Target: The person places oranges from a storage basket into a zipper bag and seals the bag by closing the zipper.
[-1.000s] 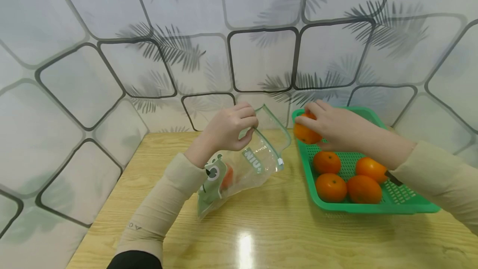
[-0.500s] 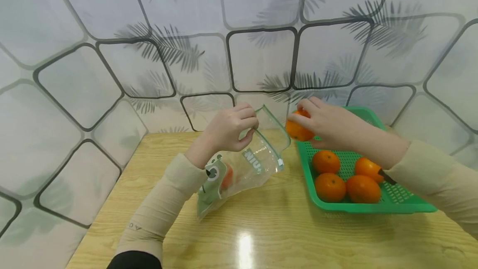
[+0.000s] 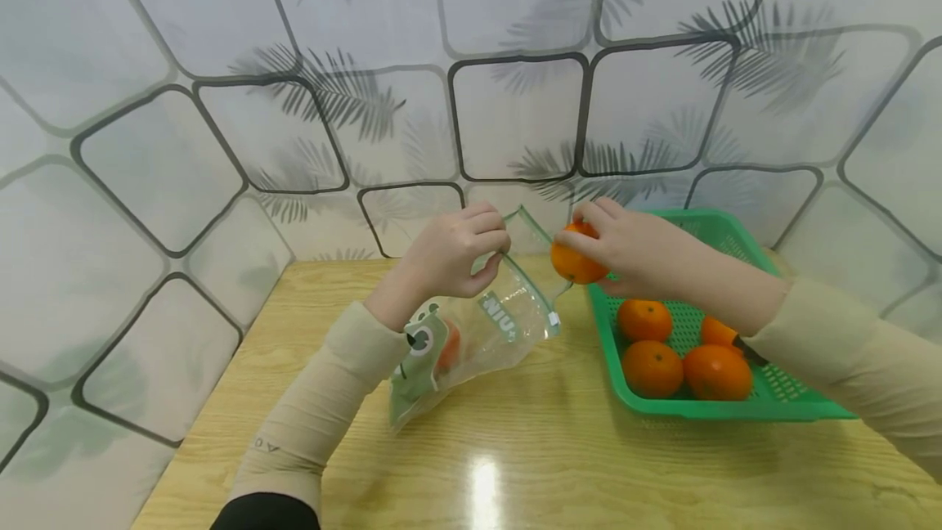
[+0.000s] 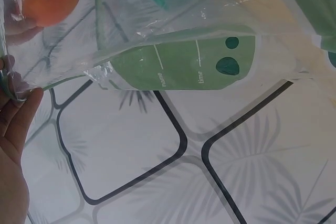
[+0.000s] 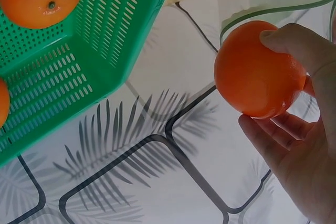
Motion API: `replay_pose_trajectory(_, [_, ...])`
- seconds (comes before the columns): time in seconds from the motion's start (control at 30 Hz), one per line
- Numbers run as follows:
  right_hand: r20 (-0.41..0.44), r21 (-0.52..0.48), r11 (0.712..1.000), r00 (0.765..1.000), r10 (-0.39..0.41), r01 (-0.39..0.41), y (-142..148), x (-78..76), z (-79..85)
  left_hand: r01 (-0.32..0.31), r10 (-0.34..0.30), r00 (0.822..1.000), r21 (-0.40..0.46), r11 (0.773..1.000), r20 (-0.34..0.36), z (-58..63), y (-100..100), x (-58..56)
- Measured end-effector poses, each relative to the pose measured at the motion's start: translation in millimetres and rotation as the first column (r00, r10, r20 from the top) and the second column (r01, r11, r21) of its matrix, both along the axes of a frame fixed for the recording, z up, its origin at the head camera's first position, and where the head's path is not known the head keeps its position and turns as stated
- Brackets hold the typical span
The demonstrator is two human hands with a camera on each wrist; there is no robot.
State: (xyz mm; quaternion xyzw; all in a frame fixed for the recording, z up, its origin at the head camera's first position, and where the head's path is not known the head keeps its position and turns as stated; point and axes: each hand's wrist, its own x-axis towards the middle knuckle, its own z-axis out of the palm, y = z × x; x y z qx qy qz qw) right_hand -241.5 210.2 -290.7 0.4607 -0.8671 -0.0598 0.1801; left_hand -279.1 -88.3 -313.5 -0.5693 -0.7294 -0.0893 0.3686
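Pale, leaf-printed wall covering [image 3: 522,117] behind a yellowish wood-grain table [image 3: 412,473]: a round, glossy orange fruit [image 3: 579,256] held near a clear, green-printed plastic zip bag [image 3: 482,354].

The fruit sits at the bag's two o'clock, the right hand's [image 3: 625,248] fingers and thumb curled round it; whether it touches the green zip edge cannot be told. The left hand [image 3: 459,252] pinches the bag's lip at twelve, its mouth parted. At three, a green perforated plastic basket [image 3: 724,410] holds more fruit. The step looks like bagging; the next move likely calls for clearing that edge, then releasing inside.
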Motion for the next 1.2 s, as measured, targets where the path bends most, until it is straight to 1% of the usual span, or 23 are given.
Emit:
replay_pose_trajectory(0.2, [-0.017, -0.012, 1.000, 1.000, 0.015, -0.016, -2.2, -2.2, -4.3, 0.019, -0.018, 1.000, -0.001, 1.000, 0.013, 1.4, -0.2, 0.4])
replay_pose_trajectory(0.43, [-0.011, -0.026, 0.999, 1.000, 0.026, -0.027, -5.1, -4.4, -5.7, 0.028, -0.027, 0.999, -0.005, 1.000, 0.018, 3.9, 0.8, 0.5])
replay_pose_trajectory(0.7, [-0.002, 0.001, 0.999, 0.999, 0.034, -0.034, -10.0, -2.1, -7.8, 0.032, -0.032, 0.999, 0.002, 0.999, 0.018, 2.4, 0.7, 1.9])
replay_pose_trajectory(1.0, [-0.028, 0.033, 0.998, 0.998, 0.052, -0.051, -12.6, -3.0, -12.8, 0.033, -0.033, 0.999, 0.001, 0.999, 0.024, 2.7, 0.6, 2.7])
replay_pose_trajectory(1.2, [-0.016, 0.058, 0.997, 0.999, 0.044, -0.043, -15.8, -1.7, -11.3, 0.033, -0.033, 0.999, 0.001, 0.999, 0.019, 2.8, -0.2, 3.0])
